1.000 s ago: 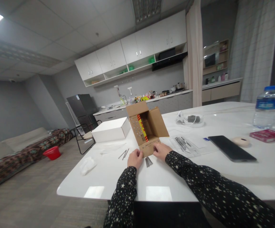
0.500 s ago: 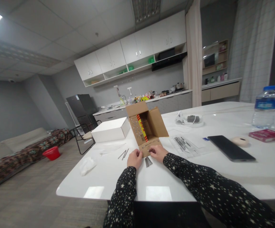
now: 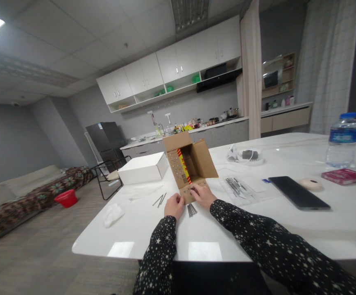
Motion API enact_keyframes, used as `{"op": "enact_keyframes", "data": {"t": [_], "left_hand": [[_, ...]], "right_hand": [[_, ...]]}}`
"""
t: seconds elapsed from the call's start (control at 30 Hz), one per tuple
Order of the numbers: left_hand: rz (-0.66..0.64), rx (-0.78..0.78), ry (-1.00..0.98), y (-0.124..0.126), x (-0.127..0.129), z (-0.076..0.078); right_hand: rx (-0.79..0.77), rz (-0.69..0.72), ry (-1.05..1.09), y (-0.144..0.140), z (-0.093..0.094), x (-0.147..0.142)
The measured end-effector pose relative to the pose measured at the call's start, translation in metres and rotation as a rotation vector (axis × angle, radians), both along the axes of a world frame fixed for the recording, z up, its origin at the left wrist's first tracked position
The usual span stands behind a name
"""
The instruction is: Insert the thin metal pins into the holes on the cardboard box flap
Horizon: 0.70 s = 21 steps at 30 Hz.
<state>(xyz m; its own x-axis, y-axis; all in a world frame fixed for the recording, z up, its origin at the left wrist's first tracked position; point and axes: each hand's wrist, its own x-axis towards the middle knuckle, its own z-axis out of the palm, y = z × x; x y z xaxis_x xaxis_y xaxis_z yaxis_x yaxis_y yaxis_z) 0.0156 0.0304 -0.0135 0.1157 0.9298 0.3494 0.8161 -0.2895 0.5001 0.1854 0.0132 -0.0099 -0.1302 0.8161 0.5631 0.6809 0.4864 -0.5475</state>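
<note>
A cardboard box point(image 3: 207, 162) stands with its flaps open, its front flap lowered toward me. Small dots or holes run over its left flap and along the front one. My left hand point(image 3: 174, 205) is closed at the left edge of the front flap, thumb and fingers gripping it. Over the same flap, my right hand point(image 3: 202, 196) pinches its fingers together; whatever is between the fingertips is too small to name. Several metal nails or screws point(image 3: 191, 210) lie just below the flap, between my hands. A few more thin metal pieces point(image 3: 160, 199) are to the left.
A white box point(image 3: 142, 169) sits behind my left hand, and crumpled white plastic point(image 3: 113, 215) lies farther left. On the right are a clear bag of metal pieces point(image 3: 236, 187), a phone point(image 3: 297, 192), a magenta box point(image 3: 345, 176) and a water bottle point(image 3: 343, 139).
My right hand has shifted slightly left and up along the front flap. My left hand and the cardboard box are almost where they were.
</note>
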Motion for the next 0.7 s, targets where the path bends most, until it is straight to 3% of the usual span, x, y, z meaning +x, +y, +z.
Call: {"op": "enact_keyframes", "data": {"t": [0.3,0.7], "left_hand": [[-0.004,0.002,-0.003,-0.0016,0.0013,0.0012],[-0.009,0.019,-0.005,0.0008,-0.0008,-0.0016]], "right_hand": [[-0.002,-0.006,-0.051,0.0012,0.0009,-0.0038],[0.110,0.054,-0.106,0.0070,-0.0035,-0.0085]]}}
